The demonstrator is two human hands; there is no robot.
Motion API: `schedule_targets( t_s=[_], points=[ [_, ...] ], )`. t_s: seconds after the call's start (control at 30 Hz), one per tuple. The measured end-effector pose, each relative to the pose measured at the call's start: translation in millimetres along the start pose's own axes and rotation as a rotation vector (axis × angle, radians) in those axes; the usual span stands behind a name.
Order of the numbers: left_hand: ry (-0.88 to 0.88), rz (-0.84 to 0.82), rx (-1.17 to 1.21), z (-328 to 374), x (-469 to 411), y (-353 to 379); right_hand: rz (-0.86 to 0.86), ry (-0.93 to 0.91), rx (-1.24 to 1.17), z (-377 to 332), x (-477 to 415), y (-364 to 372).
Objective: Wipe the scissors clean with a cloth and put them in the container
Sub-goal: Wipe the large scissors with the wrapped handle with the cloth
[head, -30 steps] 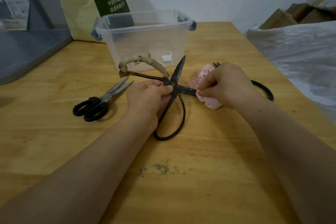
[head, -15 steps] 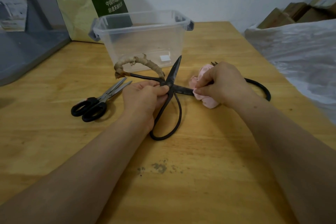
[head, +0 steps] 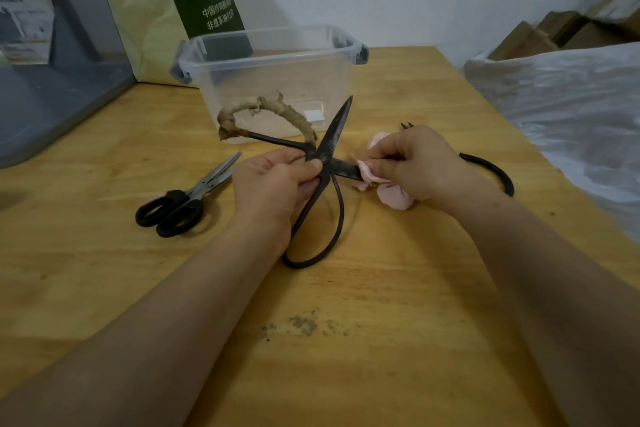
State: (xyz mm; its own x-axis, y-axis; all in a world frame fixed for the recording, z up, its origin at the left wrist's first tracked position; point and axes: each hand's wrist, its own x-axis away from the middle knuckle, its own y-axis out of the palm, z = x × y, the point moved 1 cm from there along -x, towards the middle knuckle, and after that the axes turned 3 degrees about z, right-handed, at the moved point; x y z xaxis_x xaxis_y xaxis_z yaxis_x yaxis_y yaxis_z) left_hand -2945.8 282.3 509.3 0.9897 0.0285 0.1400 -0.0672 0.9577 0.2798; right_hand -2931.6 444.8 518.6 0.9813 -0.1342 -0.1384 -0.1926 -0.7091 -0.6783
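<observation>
Head view: you look down at a light wooden surface [head: 381, 322]. Your left hand [head: 273, 184] grips a large pair of old black iron scissors [head: 334, 135] at the pivot. Its fingers [head: 304, 168] curl round the crossing, likely to steady the open blades.

One handle loop, wrapped in frayed tan binding, reaches left. The bare loop hangs down to the surface beside your wrist.

Your right hand [head: 415, 163] pinches a crumpled pale pink cloth [head: 391, 199] round the blade pointing right, thumb and fingertips closed on the fabric. This looks like the wiping step. The other blade points up and away from both hands.

Just behind stands a clear plastic container with grey latches [head: 277, 80], lid off, near enough for a short transfer. No scissors appear inside.

To the left, smaller steel scissors with black plastic handles [head: 180, 206] lie closed. Behind your right wrist a black metal loop [head: 498, 172] shows, the rest hidden.
</observation>
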Motion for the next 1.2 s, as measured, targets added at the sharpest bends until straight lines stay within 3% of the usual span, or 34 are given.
schedule_targets(
  t_s=[0.17,0.43,1.2],
  points=[
    [0.048,-0.065,0.024,0.0,1.4,0.5,0.042,-0.024,-0.178,-9.0,-1.9,15.8],
    [-0.009,-0.077,0.029,-1.5,-4.1,-0.5,-0.142,-0.112,-0.05,-5.2,0.0,1.8],
    [-0.075,-0.023,0.064,1.0,-12.6,-9.5,-0.206,-0.099,-0.072,4.3,3.7,-5.6]
  ],
)
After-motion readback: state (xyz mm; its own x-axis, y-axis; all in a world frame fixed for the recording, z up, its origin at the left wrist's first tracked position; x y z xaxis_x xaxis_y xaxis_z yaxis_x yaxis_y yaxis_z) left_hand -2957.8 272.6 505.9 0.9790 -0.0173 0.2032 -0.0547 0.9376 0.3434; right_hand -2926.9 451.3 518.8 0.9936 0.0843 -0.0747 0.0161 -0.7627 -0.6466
